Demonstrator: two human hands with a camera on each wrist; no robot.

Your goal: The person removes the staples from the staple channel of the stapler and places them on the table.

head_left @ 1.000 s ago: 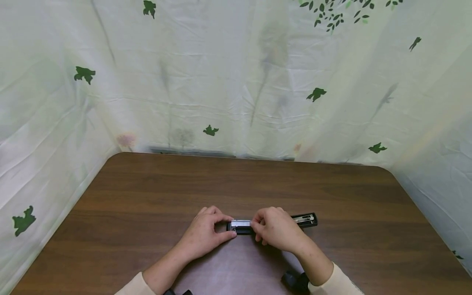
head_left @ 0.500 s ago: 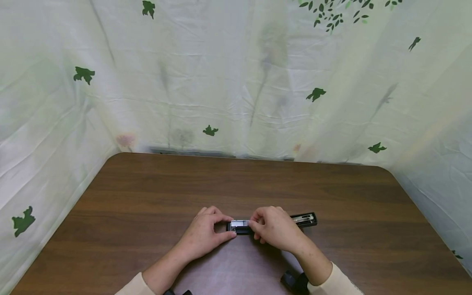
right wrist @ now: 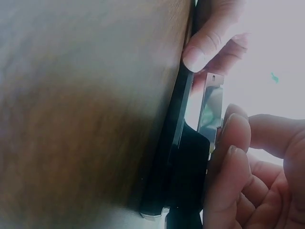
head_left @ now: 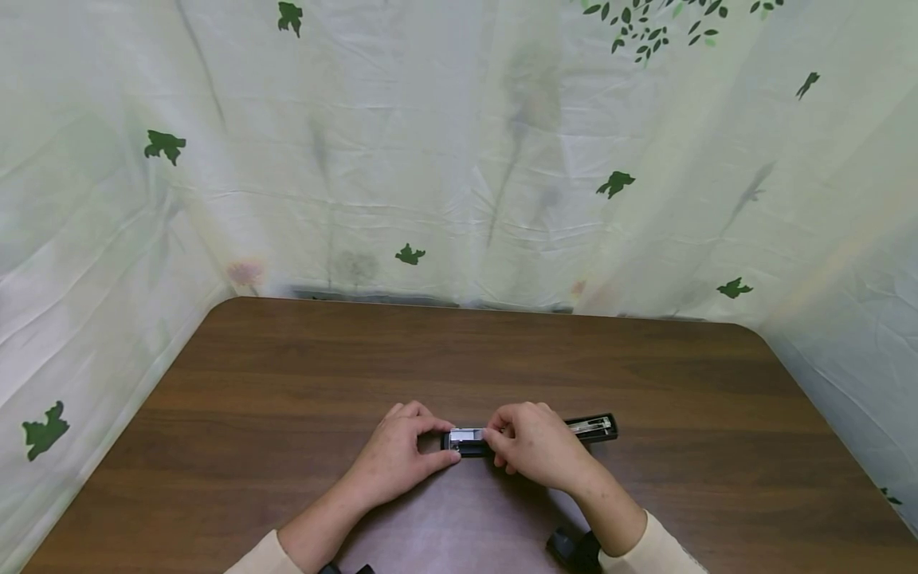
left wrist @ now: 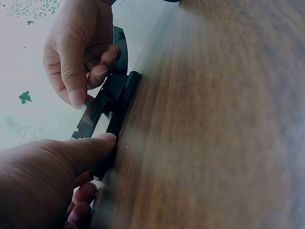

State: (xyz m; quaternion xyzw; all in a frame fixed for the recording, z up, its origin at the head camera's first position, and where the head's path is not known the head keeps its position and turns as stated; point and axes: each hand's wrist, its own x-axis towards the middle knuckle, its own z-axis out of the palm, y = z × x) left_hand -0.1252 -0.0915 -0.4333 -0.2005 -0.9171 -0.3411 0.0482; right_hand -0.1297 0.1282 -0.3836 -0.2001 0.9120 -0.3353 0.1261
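Observation:
A black stapler (head_left: 469, 450) lies swung open on the table, its silver magazine (head_left: 466, 435) showing between the hands and its top arm (head_left: 598, 428) stretching away to the right. My left hand (head_left: 402, 452) grips the left end of the base between thumb and fingers. With curled fingers, my right hand (head_left: 539, 444) pinches at the magazine near the middle of the stapler. In the right wrist view the right fingertips (right wrist: 233, 129) sit against the magazine's edge; I cannot tell if a small piece is between them. The left thumb (left wrist: 97, 148) presses the base in the left wrist view.
The brown wooden table (head_left: 287, 359) spreads all around the stapler. A pale curtain (head_left: 459, 159) with green leaf shapes hangs behind and on both sides. Black wrist gear (head_left: 574, 548) sits at the right sleeve (head_left: 649, 550).
The right fingertips have slid slightly left along the magazine, and a grey patch now shows on it beside them. The left hand and the stapler have stayed in place.

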